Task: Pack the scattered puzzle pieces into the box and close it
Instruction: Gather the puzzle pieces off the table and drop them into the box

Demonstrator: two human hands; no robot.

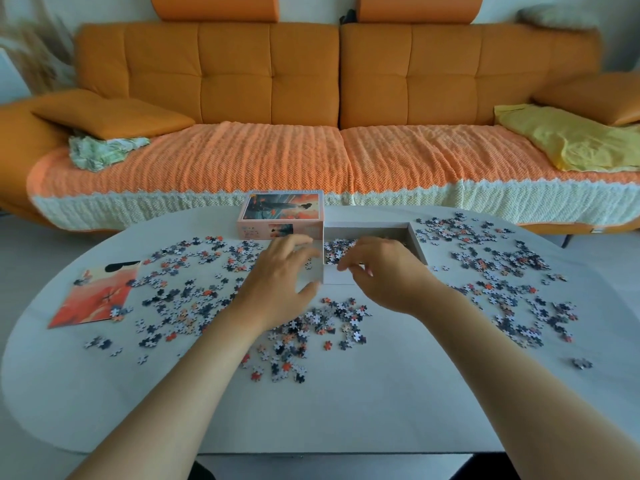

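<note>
Head view: your left hand (282,271) hovers loosely spread and your right hand (377,268) pinches, contents unclear, over the open box (417,242) at twelve o'clock. Puzzle pieces (194,289) litter the worktop (346,393); releasing carelessly could spill pieces past the near wall.

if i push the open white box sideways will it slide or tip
The open box probably slides: it looks low and wide, flat on the smooth table. Likely light, since only a few puzzle pieces show inside. Its thin walls may flex.
</note>
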